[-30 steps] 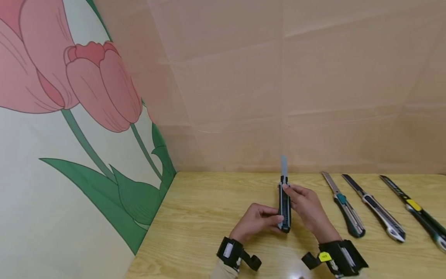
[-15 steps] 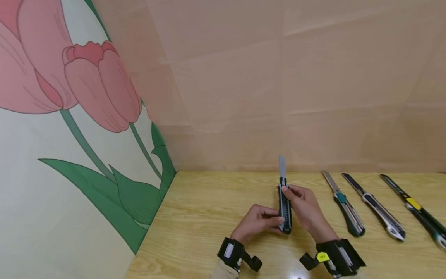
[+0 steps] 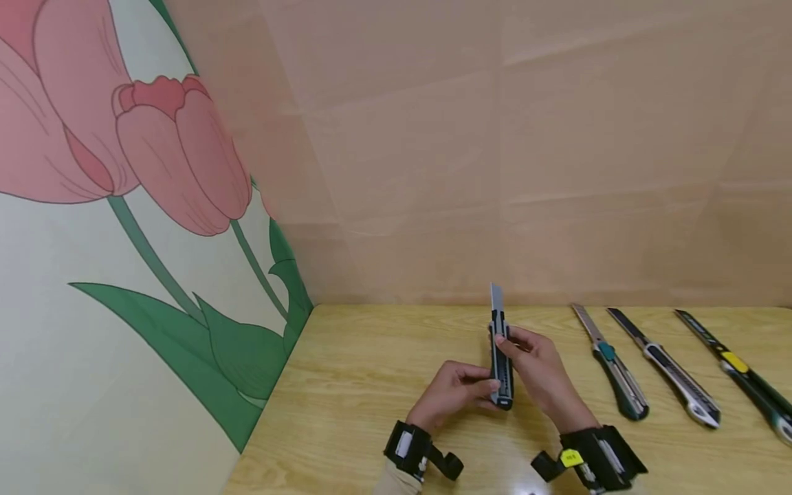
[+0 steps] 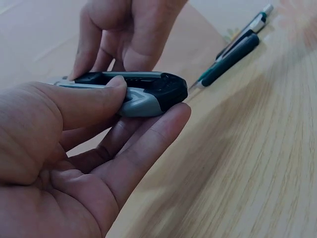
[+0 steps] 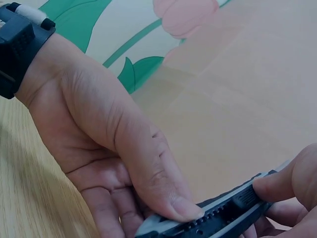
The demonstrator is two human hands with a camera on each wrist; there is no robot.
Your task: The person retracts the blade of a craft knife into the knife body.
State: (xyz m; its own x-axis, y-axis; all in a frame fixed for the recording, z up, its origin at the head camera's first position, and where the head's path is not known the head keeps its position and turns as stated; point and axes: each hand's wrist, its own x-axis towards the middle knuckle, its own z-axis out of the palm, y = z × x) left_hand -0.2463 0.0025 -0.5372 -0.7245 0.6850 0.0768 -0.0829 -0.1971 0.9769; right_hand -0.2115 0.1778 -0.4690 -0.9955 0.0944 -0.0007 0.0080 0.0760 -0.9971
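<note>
Wood-grained, the table (image 3: 334, 392) meets a creased tan backdrop (image 3: 408, 151) and tulip mural (image 3: 179, 151). Above the tabletop, left hand (image 3: 452, 392) and right hand (image 3: 547, 371) both grip one utility knife (image 3: 502, 364); three cutters (image 3: 676, 379) lie rightward.

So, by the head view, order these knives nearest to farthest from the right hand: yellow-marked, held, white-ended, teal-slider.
1. Held knife: touching the right hand.
2. Teal-slider knife: leftmost of three on the table.
3. White-ended knife: middle of those three.
4. Yellow-marked knife: far right.
</note>
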